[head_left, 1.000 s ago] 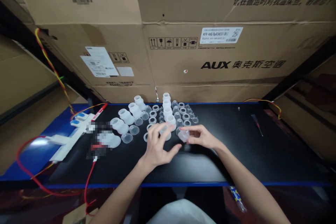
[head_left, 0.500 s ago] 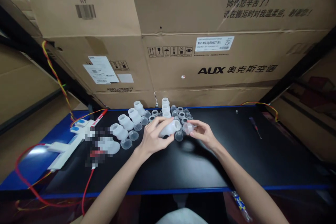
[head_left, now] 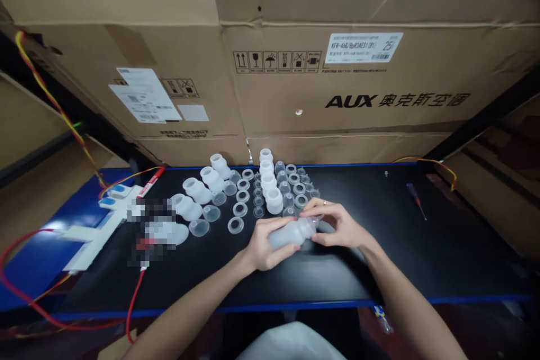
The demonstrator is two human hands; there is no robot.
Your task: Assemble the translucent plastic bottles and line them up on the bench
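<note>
My left hand is closed around a small translucent white bottle, held on its side above the black mat. My right hand pinches a small clear cap against the bottle's neck at its right end; the cap is mostly hidden by my fingers. Just beyond my hands stand rows of parts: upright white bottles, clear rings, small clear caps and larger translucent funnel-shaped pieces.
Stacked cardboard boxes wall off the back of the table. A small screwdriver lies at the right. White sockets with red and yellow wires sit on the left, beside a blurred patch.
My left hand picked a bottle from the rows and drew it toward me. My right hand brought its cap against the bottle's neck. Both hands now meet nearer the front edge.
</note>
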